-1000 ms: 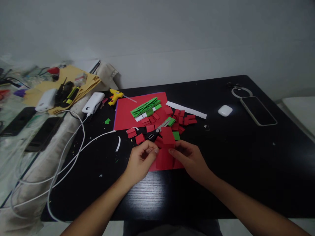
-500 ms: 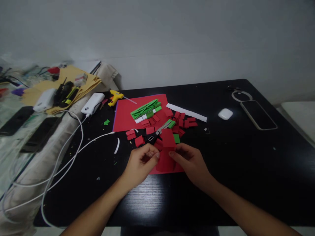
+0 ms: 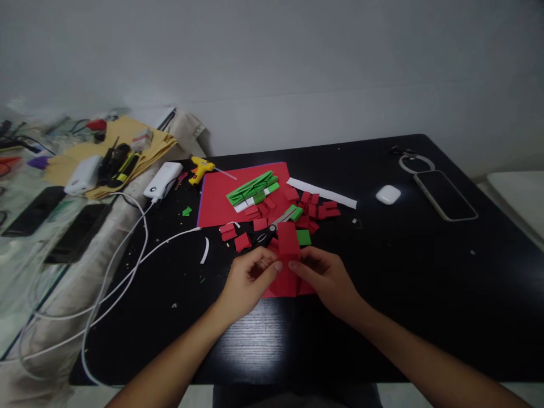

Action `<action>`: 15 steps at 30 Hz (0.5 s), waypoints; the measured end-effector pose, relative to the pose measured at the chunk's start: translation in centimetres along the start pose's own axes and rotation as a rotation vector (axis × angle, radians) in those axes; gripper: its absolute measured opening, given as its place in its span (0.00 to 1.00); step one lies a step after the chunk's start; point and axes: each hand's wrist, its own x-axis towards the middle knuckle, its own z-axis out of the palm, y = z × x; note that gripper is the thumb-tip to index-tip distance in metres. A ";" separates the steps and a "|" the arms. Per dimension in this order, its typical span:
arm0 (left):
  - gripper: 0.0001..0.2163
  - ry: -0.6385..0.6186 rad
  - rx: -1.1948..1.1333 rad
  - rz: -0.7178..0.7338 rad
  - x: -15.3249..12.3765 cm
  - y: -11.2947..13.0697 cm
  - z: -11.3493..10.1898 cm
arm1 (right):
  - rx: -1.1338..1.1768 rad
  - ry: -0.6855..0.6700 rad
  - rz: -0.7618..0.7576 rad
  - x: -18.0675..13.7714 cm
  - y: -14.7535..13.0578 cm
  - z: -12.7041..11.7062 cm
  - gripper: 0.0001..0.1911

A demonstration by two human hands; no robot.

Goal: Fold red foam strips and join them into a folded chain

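Observation:
A red paper piece (image 3: pixel 288 266) lies on the black table (image 3: pixel 416 272) in front of me, partly folded so its far end stands up. My left hand (image 3: pixel 249 280) pinches its left edge with curled fingers. My right hand (image 3: pixel 325 279) pinches the right edge, and the fingertips of both hands nearly meet over the paper. Just beyond lie black-handled scissors (image 3: pixel 270 229) among several small red and green paper bits (image 3: pixel 312 207).
A large red sheet (image 3: pixel 221 201) carries folded green strips (image 3: pixel 250 187). A yellow glue gun (image 3: pixel 199 166), a white power bank (image 3: pixel 162 180) with white cables (image 3: pixel 127 249), a white paper strip (image 3: pixel 321 191), an earbud case (image 3: pixel 387 194) and a phone (image 3: pixel 445 194) lie around.
Both hands have drawn closer together over the red paper, narrowing the fold between them. The rest of the table looks the same apart from slight camera movement.

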 end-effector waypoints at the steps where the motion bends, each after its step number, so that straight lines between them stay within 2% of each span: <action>1: 0.12 -0.001 0.010 -0.003 -0.1 -0.1 0.1 | -0.012 -0.005 -0.005 0.0 0.1 0.0 0.14; 8: 0.13 -0.043 -0.005 0.016 -0.2 -0.1 0.1 | 0.042 -0.090 0.007 -0.1 0.2 0.2 0.14; 15: 0.13 -0.036 0.016 0.039 -0.1 0.0 -0.2 | 0.037 -0.069 0.029 0.0 -0.3 -0.1 0.13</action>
